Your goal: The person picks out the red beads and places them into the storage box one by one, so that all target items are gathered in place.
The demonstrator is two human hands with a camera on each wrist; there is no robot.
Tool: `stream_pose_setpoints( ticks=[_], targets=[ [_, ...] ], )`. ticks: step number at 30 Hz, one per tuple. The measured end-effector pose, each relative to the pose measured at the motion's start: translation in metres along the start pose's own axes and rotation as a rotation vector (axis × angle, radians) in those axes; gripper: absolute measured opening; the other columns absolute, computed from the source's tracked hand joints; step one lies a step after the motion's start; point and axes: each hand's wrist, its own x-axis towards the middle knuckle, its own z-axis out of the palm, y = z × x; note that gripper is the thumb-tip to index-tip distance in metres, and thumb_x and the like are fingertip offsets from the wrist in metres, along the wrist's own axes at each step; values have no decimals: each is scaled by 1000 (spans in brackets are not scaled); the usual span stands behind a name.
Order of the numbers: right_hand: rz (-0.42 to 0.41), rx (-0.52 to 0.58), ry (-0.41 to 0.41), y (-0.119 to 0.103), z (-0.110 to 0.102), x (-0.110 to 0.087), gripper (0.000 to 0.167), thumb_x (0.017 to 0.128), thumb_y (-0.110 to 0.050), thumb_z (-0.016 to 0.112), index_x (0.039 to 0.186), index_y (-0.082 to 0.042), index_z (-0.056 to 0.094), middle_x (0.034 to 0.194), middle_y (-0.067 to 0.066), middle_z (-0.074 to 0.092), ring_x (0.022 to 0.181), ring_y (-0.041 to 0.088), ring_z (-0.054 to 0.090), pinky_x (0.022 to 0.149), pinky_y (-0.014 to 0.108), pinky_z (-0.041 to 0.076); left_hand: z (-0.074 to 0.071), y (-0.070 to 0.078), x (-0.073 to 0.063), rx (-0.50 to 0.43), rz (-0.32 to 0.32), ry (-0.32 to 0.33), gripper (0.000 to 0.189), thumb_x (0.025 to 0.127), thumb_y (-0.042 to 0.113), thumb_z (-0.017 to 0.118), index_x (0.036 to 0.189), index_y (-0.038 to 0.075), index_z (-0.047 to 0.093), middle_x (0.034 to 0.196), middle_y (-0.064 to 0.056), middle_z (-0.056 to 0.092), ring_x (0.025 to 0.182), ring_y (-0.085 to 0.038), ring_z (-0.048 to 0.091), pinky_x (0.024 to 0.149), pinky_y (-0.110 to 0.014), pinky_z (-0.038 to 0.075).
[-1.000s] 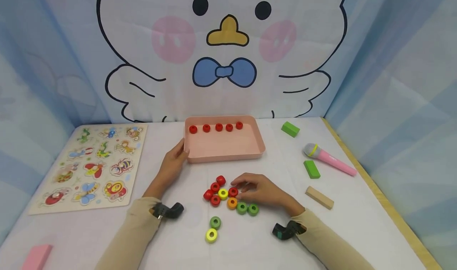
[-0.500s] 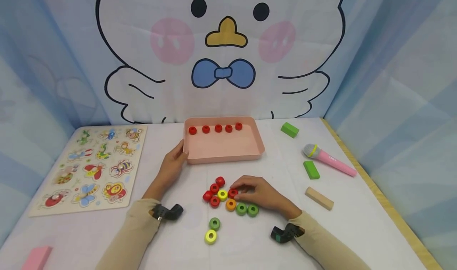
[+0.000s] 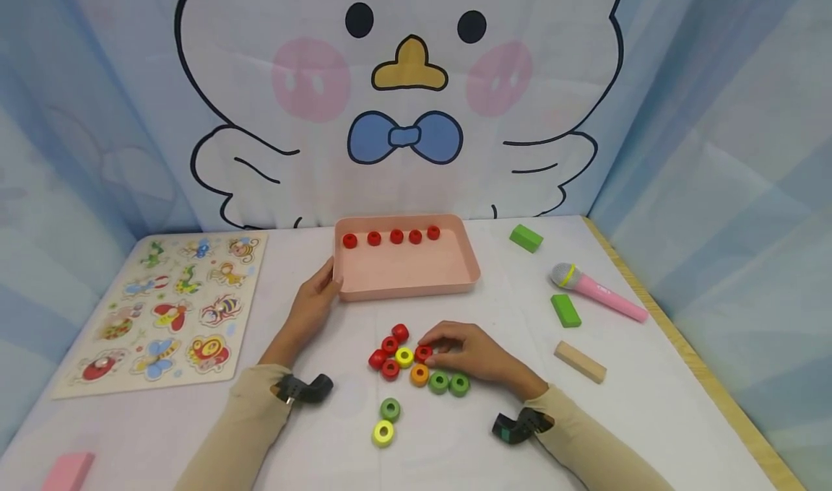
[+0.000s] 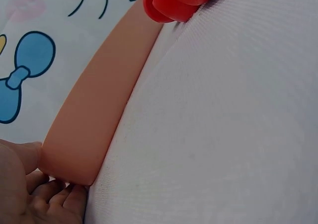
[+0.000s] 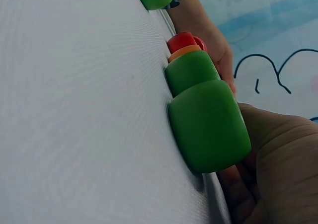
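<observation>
Head view: the right hand (image 3: pixel 471 351) pinches a red bead (image 3: pixel 423 354) on the bench (image 3: pixel 455 448), well nearer it than the left hand (image 3: pixel 312 307), which grips the pink tray (image 3: pixel 403 273) by its near left corner. The tray lies beyond the bead, slightly leftward, long axis running side to side.

Curtained-off play nook by the look of it: the surface (image 3: pixel 468 448) is walled in by blue side curtains (image 3: pixel 734 188) and a cartoon-printed backdrop (image 3: pixel 416 184). Beads (image 3: pixel 377 359), a puzzle board (image 3: pixel 162 296) and a toy microphone (image 3: pixel 601 294) are laid out. Building type can't be determined.
</observation>
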Motion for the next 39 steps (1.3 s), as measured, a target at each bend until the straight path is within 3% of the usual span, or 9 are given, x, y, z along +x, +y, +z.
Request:
stream_pose_setpoints(
  ticks=[3, 7, 14, 19, 27, 32, 35, 39],
  targets=[
    [-15, 12, -8, -13, -2, -1, 27, 89, -4, 72, 115, -2, 68, 109, 9, 67, 96, 30, 61, 83, 30, 52, -1, 0, -2, -3, 8, 4, 59, 105, 24, 47, 156, 7, 22, 160, -7, 23, 147, -21, 18, 118, -36, 18],
    [-47, 10, -11, -15, -1, 1, 27, 88, -3, 72, 115, -2, 68, 108, 9, 67, 95, 29, 61, 82, 29, 52, -3, 0, -3, -6, 19, 10, 59, 106, 23, 47, 156, 7, 22, 160, -8, 24, 147, -21, 18, 118, -36, 17],
    [-59, -17, -8, 15, 5, 8, 29, 89, -8, 74, 117, -7, 69, 110, 4, 67, 95, 25, 62, 82, 29, 52, -7, -3, -2, 2, 11, 12, 59, 106, 25, 46, 157, 9, 22, 160, -5, 24, 147, -19, 17, 118, -36, 17],
    [-62, -16, -17, 21, 3, 13, 29, 89, -18, 74, 117, -15, 70, 110, -4, 67, 96, 16, 62, 84, 28, 53, -10, -4, -1, 7, 5, 19, 59, 106, 26, 46, 157, 10, 21, 160, -4, 23, 147, -19, 17, 118, -37, 17],
    [41, 4, 12, 17, -3, 21, 27, 90, -22, 74, 117, -22, 70, 111, -8, 67, 101, 13, 63, 88, 29, 53, -9, -3, 0, -10, -6, 18, 58, 106, 24, 46, 157, 10, 22, 160, -4, 23, 147, -18, 17, 118, -35, 18],
    [10, -10, 14, 3, -12, 47, 31, 92, -17, 72, 122, -12, 68, 113, -3, 67, 104, 15, 62, 90, 29, 53, -6, -5, 2, -22, -5, 0, 59, 106, 24, 46, 157, 10, 21, 160, -4, 22, 147, -17, 17, 118, -35, 18],
    [-41, -46, 13, -10, -20, 75, 34, 93, -13, 70, 126, -6, 66, 114, 0, 67, 104, 17, 62, 91, 29, 53, -4, -5, 3, -21, -1, -8, 59, 106, 26, 47, 157, 11, 21, 160, -3, 23, 147, -17, 17, 118, -35, 18],
    [14, -146, 30, -27, -30, 121, 34, 94, -16, 69, 127, -11, 67, 117, -1, 66, 108, 17, 61, 91, 27, 53, -1, -5, 3, -17, 3, -15, 60, 106, 28, 47, 157, 11, 22, 160, -4, 23, 147, -18, 18, 118, -37, 19]
  ],
)
